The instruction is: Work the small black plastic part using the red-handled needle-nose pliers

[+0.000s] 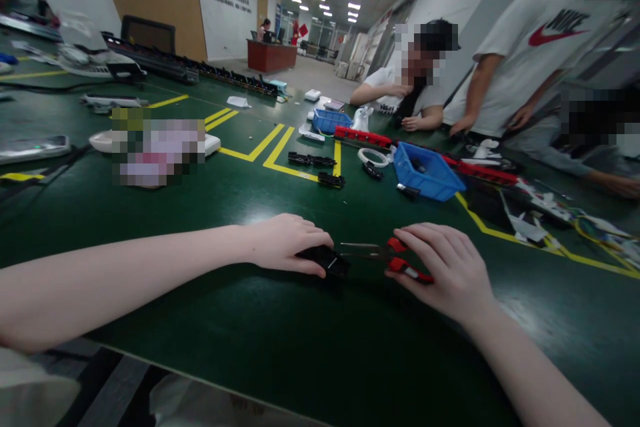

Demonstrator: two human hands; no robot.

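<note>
My left hand [290,244] is closed round a small black part [334,263] just above the green table, its thumb along the near side. In my right hand [445,267] is a pair of needle-nose pliers [397,257] with red and black handles. The thin jaws stand apart and point left at the black part; whether they touch it I cannot tell. Beyond my hands lie more black parts: a long one [313,159], a shorter one [331,179] and a curved one [373,170].
A blue bin [427,173] stands ahead to the right, with a smaller blue bin [331,121] farther back. Red strips [363,137] and a white ring [374,157] lie near them. A phone [163,153] is at left. Two people are across the green table [225,347].
</note>
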